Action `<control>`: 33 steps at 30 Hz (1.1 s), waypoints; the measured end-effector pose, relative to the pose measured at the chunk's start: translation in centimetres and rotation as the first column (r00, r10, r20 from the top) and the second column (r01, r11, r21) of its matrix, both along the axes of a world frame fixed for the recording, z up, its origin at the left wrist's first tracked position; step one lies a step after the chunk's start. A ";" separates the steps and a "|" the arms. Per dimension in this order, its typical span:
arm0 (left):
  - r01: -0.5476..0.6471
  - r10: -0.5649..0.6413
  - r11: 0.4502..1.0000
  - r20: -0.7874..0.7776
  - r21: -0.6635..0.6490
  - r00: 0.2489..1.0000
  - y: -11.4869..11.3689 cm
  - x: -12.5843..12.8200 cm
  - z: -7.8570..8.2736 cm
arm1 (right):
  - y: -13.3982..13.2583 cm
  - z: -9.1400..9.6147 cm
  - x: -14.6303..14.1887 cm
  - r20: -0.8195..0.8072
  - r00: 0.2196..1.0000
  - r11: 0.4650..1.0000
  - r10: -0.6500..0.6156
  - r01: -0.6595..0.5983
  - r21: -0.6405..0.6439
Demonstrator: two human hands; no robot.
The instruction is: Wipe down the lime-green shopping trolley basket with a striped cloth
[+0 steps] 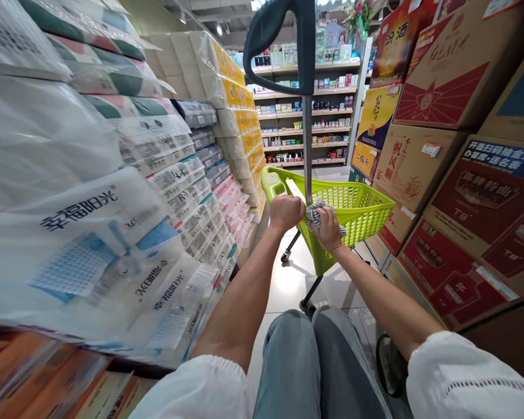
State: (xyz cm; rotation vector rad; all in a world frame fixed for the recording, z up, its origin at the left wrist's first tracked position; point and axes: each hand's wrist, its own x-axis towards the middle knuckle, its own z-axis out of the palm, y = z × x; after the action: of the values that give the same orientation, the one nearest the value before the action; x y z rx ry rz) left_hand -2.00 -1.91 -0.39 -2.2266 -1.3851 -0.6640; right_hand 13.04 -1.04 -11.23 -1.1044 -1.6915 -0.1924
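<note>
A lime-green shopping basket trolley (362, 218) stands in front of my knees, its dark handle (306, 58) rising on a grey pole (307, 145). My left hand (287, 213) is closed on the near rim of the basket, just left of the pole. In my right hand (327, 230) is a grey-and-white striped cloth (318, 210), bunched up and pressed against the basket's rim beside the pole. Part of the cloth hides under my right fingers. The perforated basket wall shows to the right of that hand.
Wrapped paper packs (170, 180) are stacked high along the left. Cardboard drink cartons (419, 163) rise close on the right. Farther back stand shelves of small goods (305, 107). The trolley's castors (306, 305) rest on the pale tiled floor (283, 285).
</note>
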 end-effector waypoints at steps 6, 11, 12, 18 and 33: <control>0.031 -0.031 1.000 -0.009 0.001 0.999 0.4 -0.7 -0.1 | -0.1 3.5 -2.3 -0.079 0.996 0.998 -0.030 0.034 0.054; 0.062 -0.062 0.998 -0.007 -0.031 0.998 0.4 -1.5 0.3 | -0.8 3.0 -1.2 0.015 1.000 0.999 0.019 -0.020 0.049; 0.071 -0.071 0.997 -0.006 -0.042 0.997 0.4 -1.7 0.4 | -0.9 3.2 -1.0 0.032 0.999 0.999 0.023 -0.024 0.048; 0.154 -0.138 0.986 0.198 -0.069 0.971 0.4 -1.9 1.2 | -1.3 7.0 -0.8 0.016 1.000 0.996 -0.004 0.003 0.087; 0.340 -0.279 0.940 0.614 0.019 0.739 2.2 1.0 7.3 | 0.1 25.4 -1.7 -0.015 0.989 0.973 -0.149 0.149 0.175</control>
State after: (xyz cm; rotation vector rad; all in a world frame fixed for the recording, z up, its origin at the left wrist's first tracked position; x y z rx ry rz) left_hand -1.05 0.31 6.89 -2.4597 -1.3277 -1.5878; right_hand 11.30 -0.94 14.18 -1.0977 -1.5580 -0.4277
